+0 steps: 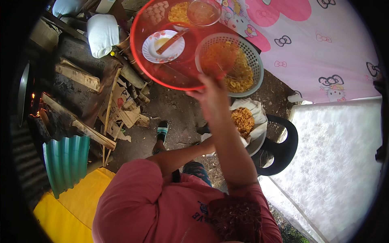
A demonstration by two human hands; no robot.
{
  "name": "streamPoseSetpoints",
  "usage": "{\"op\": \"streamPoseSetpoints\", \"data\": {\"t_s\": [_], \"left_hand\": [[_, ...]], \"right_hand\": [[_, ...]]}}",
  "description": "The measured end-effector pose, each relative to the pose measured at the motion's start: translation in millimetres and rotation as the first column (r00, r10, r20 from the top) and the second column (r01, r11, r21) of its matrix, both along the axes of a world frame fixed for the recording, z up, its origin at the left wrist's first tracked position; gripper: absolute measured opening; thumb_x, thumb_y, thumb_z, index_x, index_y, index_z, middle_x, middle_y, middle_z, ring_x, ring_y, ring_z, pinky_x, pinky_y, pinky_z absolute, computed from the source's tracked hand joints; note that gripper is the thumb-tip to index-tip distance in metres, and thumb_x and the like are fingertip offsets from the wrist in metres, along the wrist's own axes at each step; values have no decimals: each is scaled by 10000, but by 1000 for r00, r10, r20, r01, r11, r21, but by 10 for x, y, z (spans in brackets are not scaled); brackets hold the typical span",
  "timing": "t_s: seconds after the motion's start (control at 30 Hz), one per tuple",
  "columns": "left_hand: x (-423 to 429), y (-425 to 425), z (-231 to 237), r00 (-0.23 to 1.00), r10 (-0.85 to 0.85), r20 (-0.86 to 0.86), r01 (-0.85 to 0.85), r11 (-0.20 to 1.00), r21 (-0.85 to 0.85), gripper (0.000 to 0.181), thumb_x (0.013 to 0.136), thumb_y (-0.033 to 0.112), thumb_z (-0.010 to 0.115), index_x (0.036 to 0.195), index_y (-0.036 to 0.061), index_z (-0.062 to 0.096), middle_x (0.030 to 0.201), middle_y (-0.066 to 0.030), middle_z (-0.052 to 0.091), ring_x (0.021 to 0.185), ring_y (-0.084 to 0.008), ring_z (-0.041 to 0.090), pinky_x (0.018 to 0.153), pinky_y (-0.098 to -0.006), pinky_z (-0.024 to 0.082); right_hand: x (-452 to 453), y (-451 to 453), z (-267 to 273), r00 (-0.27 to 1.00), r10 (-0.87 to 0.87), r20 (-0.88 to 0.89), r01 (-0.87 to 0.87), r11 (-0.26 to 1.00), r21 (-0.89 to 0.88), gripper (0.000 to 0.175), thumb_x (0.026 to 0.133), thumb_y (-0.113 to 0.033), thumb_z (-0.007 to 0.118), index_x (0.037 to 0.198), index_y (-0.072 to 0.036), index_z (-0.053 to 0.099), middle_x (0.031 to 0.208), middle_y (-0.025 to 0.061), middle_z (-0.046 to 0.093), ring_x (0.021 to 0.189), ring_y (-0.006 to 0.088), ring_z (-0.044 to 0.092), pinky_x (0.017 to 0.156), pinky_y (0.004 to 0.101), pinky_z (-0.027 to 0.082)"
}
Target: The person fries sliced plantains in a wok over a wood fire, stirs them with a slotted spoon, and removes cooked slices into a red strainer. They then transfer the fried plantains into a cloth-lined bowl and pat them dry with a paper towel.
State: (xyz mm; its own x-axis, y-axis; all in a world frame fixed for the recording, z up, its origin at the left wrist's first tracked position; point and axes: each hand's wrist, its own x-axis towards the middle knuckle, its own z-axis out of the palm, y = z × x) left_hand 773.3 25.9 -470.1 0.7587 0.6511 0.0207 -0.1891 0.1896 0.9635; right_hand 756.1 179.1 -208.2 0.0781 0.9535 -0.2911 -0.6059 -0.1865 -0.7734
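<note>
My right hand (212, 88) reaches up to the front rim of a grey-green plastic colander (259, 65) holding yellowish-orange fried pieces. It grips a blurred, see-through red round utensil (219, 59) over the pieces. My left forearm crosses behind the right one; the left hand is hidden there, near a bowl (258, 147) lined with white paper. Browned, curled fried pieces (243, 121) lie in that bowl, on a black plastic chair (288, 145). Left of the colander, a white floral-rimmed plate (147, 50) with some liquid and a wooden-looking utensil (172, 41) rests in a large red round tray or basin (142, 65).
Clear round container (203, 12) and more yellow pieces (178, 12) stand at the back. A wood fire (36, 114) burns at the far left, beside split firewood (82, 124), torn cardboard (123, 114) and a green corrugated sheet (67, 162). A pink patterned cloth (297, 57) hangs right.
</note>
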Motion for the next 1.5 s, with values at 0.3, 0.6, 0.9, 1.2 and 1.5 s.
{"op": "streamPoseSetpoints", "data": {"t_s": [0.3, 0.6, 0.9, 1.2, 1.5], "left_hand": [[-1530, 533, 120, 982, 33, 185, 95, 762, -640, 376, 990, 231, 462, 1321, 54, 456, 1325, -79, 471, 1212, -177, 447, 1038, -336, 339], [-1664, 662, -571, 990, 65, -122, -121, 836, -536, 439, 945, 273, 537, 1321, 60, 458, 1311, -79, 489, 1201, -183, 465, 1012, -337, 365], [-1863, 921, -1064, 957, 70, -280, -176, 912, -370, 512, 900, 315, 611, 1321, 67, 460, 1297, -79, 508, 1190, -189, 483, 986, -338, 392], [-2100, 1366, -1380, 883, 233, -407, -312, 940, -138, 451, 887, 260, 628, 1263, 45, 503, 1211, -86, 545, 1091, -186, 531, 901, -325, 439], [-2145, 1192, -1398, 896, 430, -108, -431, 788, -440, 317, 891, 143, 617, 1179, 21, 564, 1072, -82, 601, 944, -162, 588, 784, -297, 494]], "right_hand": [[-2333, 1487, -1260, 956, 81, -283, -174, 930, -322, 285, 907, -54, 446, 1180, -93, 373, 1112, 120, 539, 828, 262, 650, 683, 377, 596], [-2417, 1817, -1748, 961, -153, -230, 54, 921, -386, 344, 926, -78, 425, 1256, -23, 346, 1075, 147, 577, 833, 274, 659, 743, 367, 592], [-2245, 1737, -1650, 978, -170, -119, 110, 912, -396, 272, 947, -105, 396, 1202, -20, 438, 1011, 137, 627, 860, 240, 660, 778, 355, 560], [-2172, 1685, -1862, 966, -226, -127, 147, 880, -452, 338, 964, -241, 502, 1194, -1, 447, 1030, 143, 615, 888, 245, 650, 804, 356, 546], [-1232, -299, -1672, 554, 380, 741, -332, 917, -222, 476, 876, -234, 628, 1300, -69, 487, 1232, 150, 535, 1087, 338, 566, 931, 395, 456]]}}
